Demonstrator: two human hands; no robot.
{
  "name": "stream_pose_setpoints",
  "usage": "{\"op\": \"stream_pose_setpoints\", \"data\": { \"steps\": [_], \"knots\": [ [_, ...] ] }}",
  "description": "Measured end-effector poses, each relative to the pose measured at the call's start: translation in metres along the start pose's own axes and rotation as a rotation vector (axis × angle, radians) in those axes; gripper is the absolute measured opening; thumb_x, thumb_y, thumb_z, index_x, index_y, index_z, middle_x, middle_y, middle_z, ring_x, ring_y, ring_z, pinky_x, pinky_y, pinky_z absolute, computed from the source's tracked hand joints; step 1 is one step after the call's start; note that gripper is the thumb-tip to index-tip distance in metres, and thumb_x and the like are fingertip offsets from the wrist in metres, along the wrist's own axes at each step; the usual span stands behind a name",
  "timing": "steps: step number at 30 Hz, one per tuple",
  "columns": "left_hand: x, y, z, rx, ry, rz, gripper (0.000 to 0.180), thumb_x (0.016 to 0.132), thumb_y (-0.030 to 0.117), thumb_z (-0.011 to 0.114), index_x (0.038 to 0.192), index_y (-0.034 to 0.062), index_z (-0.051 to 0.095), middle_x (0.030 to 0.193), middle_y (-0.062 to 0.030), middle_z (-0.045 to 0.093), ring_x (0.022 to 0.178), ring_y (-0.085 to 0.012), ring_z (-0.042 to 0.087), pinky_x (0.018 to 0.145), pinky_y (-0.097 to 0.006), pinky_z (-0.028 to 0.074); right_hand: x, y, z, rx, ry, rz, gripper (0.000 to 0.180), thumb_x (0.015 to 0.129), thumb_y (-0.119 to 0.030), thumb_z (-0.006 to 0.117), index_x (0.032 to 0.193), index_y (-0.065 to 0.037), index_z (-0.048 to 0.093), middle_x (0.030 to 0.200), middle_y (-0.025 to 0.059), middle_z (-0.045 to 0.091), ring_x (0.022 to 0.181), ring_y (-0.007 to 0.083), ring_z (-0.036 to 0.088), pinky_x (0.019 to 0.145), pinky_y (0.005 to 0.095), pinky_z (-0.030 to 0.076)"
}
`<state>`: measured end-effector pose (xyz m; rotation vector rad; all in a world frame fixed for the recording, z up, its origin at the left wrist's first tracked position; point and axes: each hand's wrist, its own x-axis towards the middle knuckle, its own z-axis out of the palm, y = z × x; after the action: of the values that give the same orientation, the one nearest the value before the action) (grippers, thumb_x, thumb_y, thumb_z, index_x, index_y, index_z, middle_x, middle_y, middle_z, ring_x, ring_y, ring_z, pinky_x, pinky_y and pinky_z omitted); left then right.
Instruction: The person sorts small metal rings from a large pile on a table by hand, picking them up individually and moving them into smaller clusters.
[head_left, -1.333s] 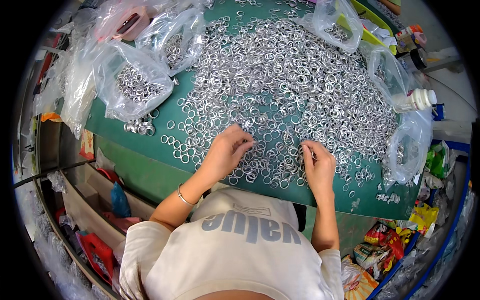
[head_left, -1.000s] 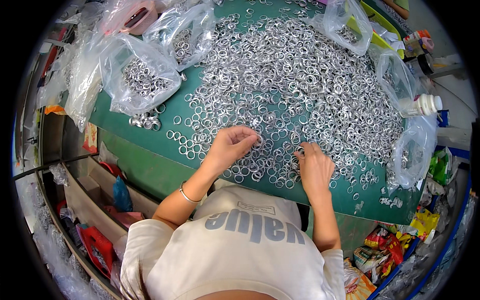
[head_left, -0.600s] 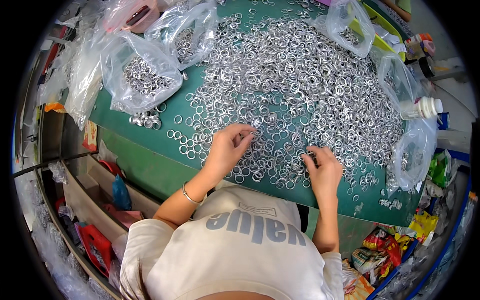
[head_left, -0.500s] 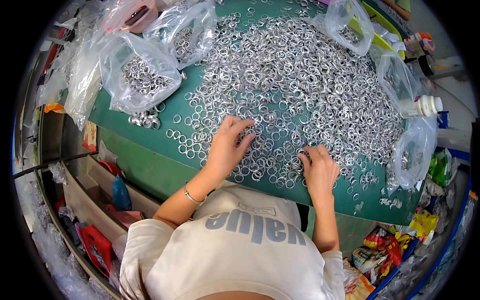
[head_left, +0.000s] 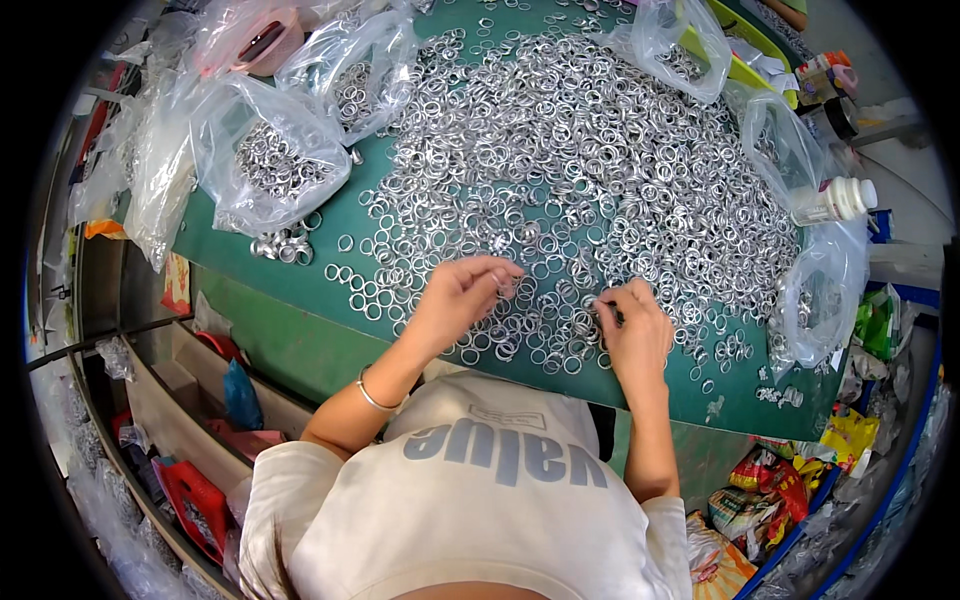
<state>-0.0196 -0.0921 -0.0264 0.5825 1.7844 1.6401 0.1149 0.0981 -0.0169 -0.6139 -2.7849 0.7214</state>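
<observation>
A broad heap of silver metal rings [head_left: 680,170] covers the green table [head_left: 360,165], thinning to loose rings near me. My left hand [head_left: 455,303], with a bangle on its wrist, is raised slightly over the near rings. Its thumb and forefinger pinch a metal ring [head_left: 503,286]. To its right, my right hand [head_left: 640,328] is low at the heap's near edge, fingers curled and thumb against forefinger. What lies between those fingertips is too small and dark to make out. Several loose rings [head_left: 560,335] lie between both hands.
Clear plastic bags of rings [head_left: 285,165] stand at the left, beside a pink basket [head_left: 268,45]. At the right are a white bottle [head_left: 838,200] and another plastic bag [head_left: 825,290]. An open drawer [head_left: 195,400] is below the table at the left.
My left hand's fingers have closed from a spread pose into a pinch, with a ring now between them. The right hand stays nearly in place, its fingers slightly more curled.
</observation>
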Motion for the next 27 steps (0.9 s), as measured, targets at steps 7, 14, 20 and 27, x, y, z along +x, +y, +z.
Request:
{"op": "stream_pose_setpoints", "data": {
  "steps": [7, 14, 20, 27],
  "knots": [
    [-0.004, 0.006, 0.003, -0.547, 0.019, -0.33, 0.02, 0.086, 0.003, 0.05, 0.103, -0.0013, 0.061, 0.079, -0.0014, 0.058, 0.057, -0.0068, 0.047, 0.046, -0.021, 0.035, -0.004, 0.013, 0.006, 1.091, 0.005, 0.215, 0.012, 0.076, -0.001, 0.06, 0.087, -0.002, 0.056, 0.074, 0.0085, 0.054, 0.05, 0.014, 0.052, 0.043, 0.0242, 0.038],
    [-0.002, 0.0, 0.033, 0.836, -0.054, 0.26, 0.017, 0.081, 0.015, 0.063, 0.097, 0.0088, 0.064, 0.075, -0.0082, 0.059, 0.059, -0.0267, 0.059, 0.053, -0.037, 0.046, 0.002, 0.008, -0.004, 1.85, -0.121, 0.529, 0.008, 0.08, -0.005, 0.051, 0.086, -0.002, 0.056, 0.068, 0.0051, 0.051, 0.046, 0.0074, 0.035, 0.04, 0.0161, 0.027],
    [0.009, -0.009, 0.037, 0.949, -0.12, 0.227, 0.017, 0.078, 0.014, 0.063, 0.094, 0.0078, 0.063, 0.077, -0.0088, 0.061, 0.063, -0.0317, 0.06, 0.054, -0.04, 0.048, -0.002, -0.03, 0.024, 0.084, -0.103, -0.063, 0.01, 0.078, -0.013, 0.064, 0.076, -0.003, 0.061, 0.07, 0.0116, 0.062, 0.052, 0.027, 0.057, 0.048, 0.0386, 0.044],
    [0.015, 0.0, 0.035, 0.643, -0.079, 0.1, 0.013, 0.078, 0.008, 0.057, 0.09, 0.0032, 0.06, 0.073, -0.0098, 0.059, 0.055, -0.0255, 0.057, 0.051, -0.037, 0.045, 0.001, -0.009, 0.012, 0.624, -0.21, 0.169, 0.005, 0.079, -0.006, 0.056, 0.076, -0.003, 0.054, 0.068, 0.0057, 0.059, 0.048, 0.0144, 0.05, 0.042, 0.0249, 0.038]
  ]
}}
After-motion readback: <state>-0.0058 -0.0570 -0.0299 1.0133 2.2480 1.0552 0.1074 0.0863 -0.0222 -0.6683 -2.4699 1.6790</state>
